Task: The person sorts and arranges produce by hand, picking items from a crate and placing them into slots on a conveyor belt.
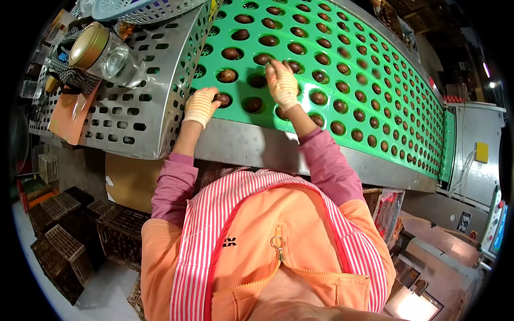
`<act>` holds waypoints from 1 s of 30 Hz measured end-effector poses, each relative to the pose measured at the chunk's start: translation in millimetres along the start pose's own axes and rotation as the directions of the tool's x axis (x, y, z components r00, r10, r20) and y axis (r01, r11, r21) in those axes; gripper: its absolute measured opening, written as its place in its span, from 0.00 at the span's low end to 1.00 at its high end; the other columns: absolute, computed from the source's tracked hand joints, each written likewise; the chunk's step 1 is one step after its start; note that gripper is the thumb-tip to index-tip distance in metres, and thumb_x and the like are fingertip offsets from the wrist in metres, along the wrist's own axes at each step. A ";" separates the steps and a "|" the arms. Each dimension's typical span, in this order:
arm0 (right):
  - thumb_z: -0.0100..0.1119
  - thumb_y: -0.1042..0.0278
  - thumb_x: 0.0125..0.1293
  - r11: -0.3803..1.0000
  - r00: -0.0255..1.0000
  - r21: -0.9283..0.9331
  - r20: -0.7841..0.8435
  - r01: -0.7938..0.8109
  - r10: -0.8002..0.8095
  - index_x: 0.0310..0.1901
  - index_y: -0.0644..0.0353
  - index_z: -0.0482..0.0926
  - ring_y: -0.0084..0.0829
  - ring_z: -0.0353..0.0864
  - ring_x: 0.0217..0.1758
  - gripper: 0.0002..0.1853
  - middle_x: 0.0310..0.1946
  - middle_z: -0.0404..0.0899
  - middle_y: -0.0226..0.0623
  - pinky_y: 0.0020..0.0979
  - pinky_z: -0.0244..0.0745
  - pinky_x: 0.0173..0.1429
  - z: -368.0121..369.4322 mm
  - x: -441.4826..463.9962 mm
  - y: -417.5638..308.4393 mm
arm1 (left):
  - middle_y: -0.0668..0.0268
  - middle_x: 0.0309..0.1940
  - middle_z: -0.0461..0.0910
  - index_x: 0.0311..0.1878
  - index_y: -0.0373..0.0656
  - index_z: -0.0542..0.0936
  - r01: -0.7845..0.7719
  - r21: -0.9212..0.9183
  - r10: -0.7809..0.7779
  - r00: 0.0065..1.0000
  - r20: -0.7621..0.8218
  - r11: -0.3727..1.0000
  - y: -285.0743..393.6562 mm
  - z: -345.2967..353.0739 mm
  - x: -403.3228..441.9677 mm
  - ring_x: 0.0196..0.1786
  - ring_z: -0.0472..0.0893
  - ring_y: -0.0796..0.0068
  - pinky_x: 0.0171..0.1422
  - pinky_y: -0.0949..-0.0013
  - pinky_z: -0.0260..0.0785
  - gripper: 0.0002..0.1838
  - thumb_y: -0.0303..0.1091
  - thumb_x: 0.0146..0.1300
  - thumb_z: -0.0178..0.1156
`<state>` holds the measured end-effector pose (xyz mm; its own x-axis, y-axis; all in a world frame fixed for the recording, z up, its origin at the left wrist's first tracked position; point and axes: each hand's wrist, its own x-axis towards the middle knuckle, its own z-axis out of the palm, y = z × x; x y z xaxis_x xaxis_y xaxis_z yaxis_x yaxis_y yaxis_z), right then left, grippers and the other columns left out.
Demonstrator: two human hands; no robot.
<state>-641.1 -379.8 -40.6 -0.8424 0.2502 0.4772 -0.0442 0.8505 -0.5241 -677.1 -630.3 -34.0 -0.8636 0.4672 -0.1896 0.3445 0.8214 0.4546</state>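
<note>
Both of my hands wear thin, pale striped gloves with bare fingertips, and they reach over a green sheet (241, 120) with rows of round cups. Most cups hold a dark brown egg (252, 104). At the near left corner, my left hand (200, 108) curls its thumb and fingers around the side of a brown egg (223, 100) in its cup. Further right, my right hand (282, 84) bends its fingers down between several eggs. Its fingertips are close together, and what they hold, if anything, is hidden.
Left of the sheet is a perforated metal guard (160, 80). On it stand a glass jar (120, 64) with a gold lid and a light blue basket (144, 12). Dark crates (120, 232) are stacked below left. A metal machine housing (474, 144) is at the right end.
</note>
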 end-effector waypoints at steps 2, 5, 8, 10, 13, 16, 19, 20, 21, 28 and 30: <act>0.52 0.62 0.71 0.996 0.999 0.071 -0.009 -0.047 0.048 0.56 0.56 0.78 0.57 0.73 0.61 0.16 0.54 0.80 0.46 0.49 0.69 0.65 -34.8 -16.5 3.3 | 0.57 0.50 0.80 0.52 0.49 0.80 -0.003 0.183 0.002 1.000 0.010 0.983 7.1 -2.7 -3.9 0.54 0.77 0.51 0.57 0.54 0.71 0.18 0.34 0.57 0.67; 0.51 0.60 0.72 0.997 0.994 -0.026 -0.075 -0.079 0.077 0.57 0.58 0.77 0.55 0.72 0.63 0.17 0.57 0.78 0.47 0.47 0.67 0.66 -79.3 -51.9 20.5 | 0.57 0.52 0.80 0.55 0.48 0.80 -0.063 0.182 0.077 0.994 -0.072 0.981 32.0 -6.9 -10.7 0.53 0.79 0.53 0.58 0.54 0.72 0.20 0.39 0.58 0.66; 0.49 0.57 0.74 0.961 0.952 0.075 -0.140 -0.265 0.273 0.58 0.60 0.78 0.51 0.71 0.65 0.19 0.59 0.77 0.49 0.46 0.65 0.68 -122.7 -96.5 19.7 | 0.59 0.52 0.80 0.54 0.49 0.80 -0.118 -0.087 0.117 0.993 -0.023 0.989 69.3 12.6 3.2 0.54 0.78 0.53 0.57 0.53 0.71 0.21 0.45 0.59 0.65; 0.49 0.56 0.74 0.941 0.922 0.046 -0.190 -0.335 0.337 0.59 0.60 0.78 0.50 0.71 0.65 0.20 0.59 0.76 0.50 0.45 0.65 0.69 -149.9 -128.9 26.2 | 0.60 0.53 0.80 0.53 0.52 0.81 -0.230 0.102 0.230 0.973 0.008 0.968 82.9 36.7 13.6 0.53 0.79 0.54 0.56 0.53 0.73 0.20 0.48 0.59 0.64; 0.50 0.58 0.74 0.884 0.835 0.061 -0.304 -0.463 0.459 0.59 0.62 0.78 0.49 0.71 0.65 0.20 0.60 0.75 0.52 0.44 0.65 0.69 -189.9 -189.5 34.9 | 0.59 0.55 0.80 0.46 0.51 0.83 -0.361 0.171 0.313 0.914 0.257 0.917 99.9 27.0 29.9 0.53 0.80 0.53 0.55 0.53 0.74 0.15 0.45 0.59 0.65; 0.55 0.60 0.71 0.773 0.760 -0.179 -0.412 -0.608 0.503 0.58 0.63 0.78 0.52 0.71 0.64 0.20 0.60 0.74 0.54 0.45 0.65 0.69 -227.4 -255.5 30.9 | 0.55 0.47 0.83 0.42 0.46 0.84 -0.411 -0.081 0.416 0.908 0.052 0.908 95.1 31.0 68.5 0.49 0.82 0.49 0.51 0.53 0.77 0.12 0.39 0.56 0.62; 0.58 0.60 0.69 0.652 0.756 -0.410 -0.496 -0.638 0.427 0.58 0.64 0.76 0.56 0.71 0.61 0.21 0.59 0.75 0.55 0.49 0.66 0.66 -239.0 -332.2 33.8 | 0.49 0.38 0.82 0.36 0.41 0.82 -0.299 0.025 0.279 0.855 -0.438 0.954 104.1 -1.5 134.1 0.42 0.81 0.45 0.48 0.49 0.76 0.10 0.35 0.56 0.56; 0.57 0.61 0.69 0.541 0.774 -0.558 -0.512 -0.629 0.372 0.56 0.62 0.77 0.58 0.71 0.61 0.19 0.58 0.74 0.55 0.52 0.68 0.64 -239.3 -357.8 31.6 | 0.49 0.46 0.80 0.41 0.40 0.80 -0.359 0.098 0.345 0.733 -0.587 0.928 77.2 18.9 178.8 0.48 0.80 0.44 0.50 0.46 0.75 0.12 0.36 0.57 0.56; 0.57 0.62 0.68 0.430 0.713 -0.571 -0.517 -0.699 0.473 0.56 0.60 0.76 0.60 0.70 0.61 0.18 0.60 0.73 0.56 0.54 0.68 0.64 -242.8 -371.4 20.9 | 0.51 0.53 0.77 0.46 0.41 0.79 -0.190 0.218 0.262 0.888 -0.379 0.957 76.2 5.9 194.5 0.52 0.78 0.44 0.53 0.46 0.73 0.15 0.37 0.59 0.55; 0.54 0.49 0.66 0.013 0.270 -0.485 -0.464 -0.874 0.844 0.69 0.51 0.66 0.50 0.61 0.72 0.31 0.71 0.63 0.42 0.56 0.57 0.72 -212.9 -433.4 -32.0 | 0.58 0.57 0.75 0.54 0.42 0.76 -0.353 0.519 0.480 0.867 -0.130 0.778 22.1 33.4 234.8 0.57 0.75 0.52 0.61 0.51 0.69 0.20 0.45 0.70 0.45; 0.55 0.48 0.65 -0.019 0.234 -0.490 -0.450 -0.872 0.862 0.69 0.51 0.66 0.49 0.59 0.74 0.33 0.71 0.63 0.39 0.58 0.54 0.73 -213.5 -399.1 -53.2 | 0.66 0.64 0.69 0.53 0.42 0.76 -0.389 0.696 0.559 0.829 -0.022 0.604 18.6 33.1 229.1 0.56 0.76 0.54 0.59 0.52 0.70 0.19 0.45 0.71 0.44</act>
<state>-187.9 -426.1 -52.5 0.0062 0.9997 -0.0230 0.9981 -0.0076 -0.0604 -856.3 -497.2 -97.8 -0.5312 0.8393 0.1161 0.7999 0.5419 -0.2577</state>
